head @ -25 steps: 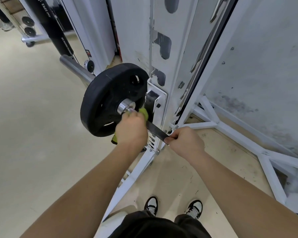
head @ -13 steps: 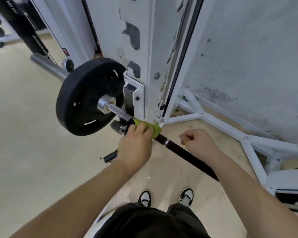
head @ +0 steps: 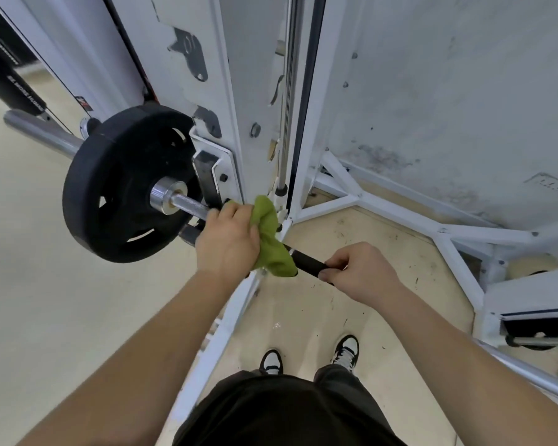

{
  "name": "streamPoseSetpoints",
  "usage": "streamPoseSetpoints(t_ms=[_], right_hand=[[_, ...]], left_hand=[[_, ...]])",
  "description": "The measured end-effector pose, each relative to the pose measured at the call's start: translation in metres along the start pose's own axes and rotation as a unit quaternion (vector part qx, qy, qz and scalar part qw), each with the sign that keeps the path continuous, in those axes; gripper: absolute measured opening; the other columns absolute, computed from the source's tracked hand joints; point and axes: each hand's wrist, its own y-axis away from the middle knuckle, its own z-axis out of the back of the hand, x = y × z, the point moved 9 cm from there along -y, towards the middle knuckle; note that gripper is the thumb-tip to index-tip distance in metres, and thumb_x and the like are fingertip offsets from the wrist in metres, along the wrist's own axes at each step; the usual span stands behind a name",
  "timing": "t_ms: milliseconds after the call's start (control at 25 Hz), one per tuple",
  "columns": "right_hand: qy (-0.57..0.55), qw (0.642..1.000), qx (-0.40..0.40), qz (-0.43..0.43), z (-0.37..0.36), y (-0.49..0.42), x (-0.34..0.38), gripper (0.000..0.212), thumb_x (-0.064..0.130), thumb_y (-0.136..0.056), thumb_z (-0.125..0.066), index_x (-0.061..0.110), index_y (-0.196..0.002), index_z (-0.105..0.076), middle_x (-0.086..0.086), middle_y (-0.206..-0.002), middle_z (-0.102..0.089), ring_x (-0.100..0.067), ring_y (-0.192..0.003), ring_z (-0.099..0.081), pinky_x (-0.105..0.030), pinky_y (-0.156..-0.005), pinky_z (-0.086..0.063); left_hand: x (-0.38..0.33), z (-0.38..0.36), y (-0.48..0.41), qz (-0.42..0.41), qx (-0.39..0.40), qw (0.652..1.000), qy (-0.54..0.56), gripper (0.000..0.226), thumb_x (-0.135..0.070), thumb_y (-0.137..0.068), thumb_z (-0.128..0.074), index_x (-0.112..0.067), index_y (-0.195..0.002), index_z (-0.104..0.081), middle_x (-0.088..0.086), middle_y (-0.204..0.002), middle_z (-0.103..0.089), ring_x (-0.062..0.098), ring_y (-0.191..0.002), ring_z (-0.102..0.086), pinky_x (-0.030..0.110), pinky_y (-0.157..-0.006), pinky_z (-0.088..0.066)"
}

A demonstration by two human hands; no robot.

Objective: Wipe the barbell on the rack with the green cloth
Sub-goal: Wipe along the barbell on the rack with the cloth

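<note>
The barbell [head: 187, 201] lies across the white rack [head: 226, 91], its silver knurled shaft running from a black weight plate [head: 116, 188] down to the right, where it turns black [head: 306, 261]. My left hand [head: 226, 239] is closed around the shaft just right of the plate, with the green cloth [head: 268, 239] bunched in it and hanging over the bar. My right hand [head: 358, 272] grips the black part of the bar a little further right. The bar under both hands is hidden.
The rack's upright and a vertical steel guide rod [head: 287, 107] stand just behind my hands. White base struts [head: 400, 214] run along a stained grey wall [head: 464, 91] at right. The barbell's silver sleeve [head: 39, 132] sticks out left. My shoes [head: 345, 352] stand on beige floor.
My left hand with the cloth slid right along the bar, away from the collar. My right hand let go of the bar and now grips its black part again.
</note>
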Motion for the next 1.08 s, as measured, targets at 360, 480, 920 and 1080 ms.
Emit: streamPoseSetpoints(t_ms=[360, 480, 920, 1080], right_hand=[[0.066, 0.997, -0.03, 0.004, -0.001, 0.007, 0.005, 0.003, 0.039, -0.079, -0.071, 0.038, -0.077, -0.073, 0.014, -0.072, -0.068, -0.008, -0.066, -0.062, -0.025, -0.053, -0.043], [0.084, 0.996, -0.036, 0.008, -0.003, 0.009, 0.007, 0.002, 0.038, -0.079, -0.071, 0.038, -0.078, -0.073, 0.015, -0.073, -0.068, -0.008, -0.067, -0.061, -0.025, -0.055, -0.046], [0.045, 0.956, -0.214, 0.197, 0.017, 0.079, -0.016, 0.016, 0.02, -0.088, -0.071, 0.019, -0.103, -0.078, 0.004, -0.097, -0.069, -0.021, -0.092, -0.061, -0.037, -0.069, -0.055], [0.066, 0.939, -0.232, 0.246, 0.024, 0.113, -0.04, 0.019, 0.013, -0.084, -0.073, 0.012, -0.103, -0.077, -0.002, -0.102, -0.068, -0.026, -0.094, -0.063, -0.034, -0.073, -0.055]], left_hand=[[0.011, -0.005, 0.006, -0.056, 0.007, 0.998, -0.019, 0.024, -0.022, -0.099, -0.054, -0.019, -0.12, -0.064, 0.003, -0.12, -0.061, 0.032, -0.106, -0.056, 0.043, -0.068, -0.053], [0.007, -0.005, 0.024, 0.064, -0.032, 0.997, 0.014, 0.024, -0.011, -0.095, -0.058, -0.012, -0.118, -0.064, 0.008, -0.123, -0.06, 0.036, -0.103, -0.056, 0.046, -0.069, -0.054], [-0.042, -0.024, 0.058, 0.062, -0.049, 0.993, 0.09, 0.028, -0.016, -0.097, -0.055, -0.012, -0.122, -0.065, 0.01, -0.13, -0.057, 0.04, -0.107, -0.056, 0.047, -0.073, -0.055], [-0.098, -0.043, 0.073, -0.14, 0.027, 0.988, 0.059, 0.029, -0.019, -0.093, -0.058, -0.019, -0.12, -0.069, 0.006, -0.122, -0.064, 0.038, -0.102, -0.061, 0.046, -0.071, -0.057]])
